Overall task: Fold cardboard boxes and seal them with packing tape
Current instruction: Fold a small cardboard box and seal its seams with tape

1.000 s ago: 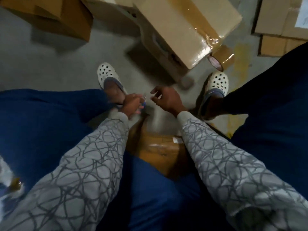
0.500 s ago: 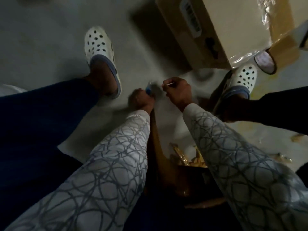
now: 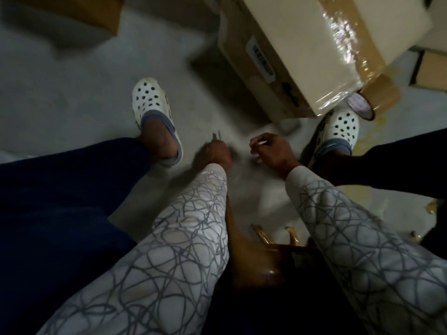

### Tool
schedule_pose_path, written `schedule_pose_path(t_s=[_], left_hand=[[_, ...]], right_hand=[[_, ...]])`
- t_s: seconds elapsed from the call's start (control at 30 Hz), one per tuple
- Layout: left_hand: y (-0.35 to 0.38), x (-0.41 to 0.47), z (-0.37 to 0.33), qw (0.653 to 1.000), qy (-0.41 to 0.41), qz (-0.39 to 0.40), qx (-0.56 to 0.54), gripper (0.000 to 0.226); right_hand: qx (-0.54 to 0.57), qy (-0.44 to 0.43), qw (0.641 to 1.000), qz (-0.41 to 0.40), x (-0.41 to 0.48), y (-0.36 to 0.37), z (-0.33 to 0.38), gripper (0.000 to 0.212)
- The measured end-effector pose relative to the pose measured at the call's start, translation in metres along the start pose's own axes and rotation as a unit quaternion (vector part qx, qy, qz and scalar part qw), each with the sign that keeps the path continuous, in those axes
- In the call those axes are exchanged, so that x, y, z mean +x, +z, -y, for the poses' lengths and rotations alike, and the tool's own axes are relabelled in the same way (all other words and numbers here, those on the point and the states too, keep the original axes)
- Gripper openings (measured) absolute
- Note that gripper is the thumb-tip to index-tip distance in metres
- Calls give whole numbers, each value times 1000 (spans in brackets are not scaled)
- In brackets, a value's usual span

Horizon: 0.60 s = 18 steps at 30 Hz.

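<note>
Cardboard filled the top of your view: a sealed box (image 3: 290, 52) lay tilted on the concrete floor (image 3: 84, 97), with a band of glossy brown packing tape (image 3: 348, 37) running across its top and down over the near corner. The tape roll (image 3: 379, 93) sat just beside that corner, a little beyond your right clog (image 3: 342, 126).

You sat with both arms reaching down between your feet. Your left hand (image 3: 214, 154) was near the left clog (image 3: 151, 102). Its fingers were curled round a small grey tool (image 3: 216, 136) whose thin tip stuck up past the knuckles, though blur hid what kind of tool it was. Your right hand (image 3: 271, 151) hung close beside it, apart from it. Its fingers were curled too, and thumb and forefinger pinched a pale sliver (image 3: 260, 142) too small to identify. Neither hand touched the sealed box.

Between your patterned sleeves (image 3: 169, 262), close to your body, a second brown box (image 3: 251, 259) stood in shadow. More cardboard (image 3: 72, 13) lay at the far left.
</note>
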<state>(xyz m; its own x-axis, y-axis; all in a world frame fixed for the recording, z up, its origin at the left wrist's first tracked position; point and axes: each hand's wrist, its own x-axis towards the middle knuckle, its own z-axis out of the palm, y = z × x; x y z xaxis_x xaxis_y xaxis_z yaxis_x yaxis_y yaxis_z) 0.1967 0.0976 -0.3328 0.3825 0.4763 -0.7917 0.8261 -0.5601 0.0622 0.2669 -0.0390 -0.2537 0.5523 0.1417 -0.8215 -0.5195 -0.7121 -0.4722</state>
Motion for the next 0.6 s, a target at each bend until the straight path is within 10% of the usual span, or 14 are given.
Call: schedule_pose_path(t_s=[0.33, 0.6], left_hand=[[-101, -146, -93, 932, 189, 124, -284, 22], [-123, -265, -143, 906, 303, 150, -255, 19]], right_hand=[[32, -103, 986, -126, -97, -67, 15, 39], [188, -173, 957, -138, -191, -166, 8, 17]])
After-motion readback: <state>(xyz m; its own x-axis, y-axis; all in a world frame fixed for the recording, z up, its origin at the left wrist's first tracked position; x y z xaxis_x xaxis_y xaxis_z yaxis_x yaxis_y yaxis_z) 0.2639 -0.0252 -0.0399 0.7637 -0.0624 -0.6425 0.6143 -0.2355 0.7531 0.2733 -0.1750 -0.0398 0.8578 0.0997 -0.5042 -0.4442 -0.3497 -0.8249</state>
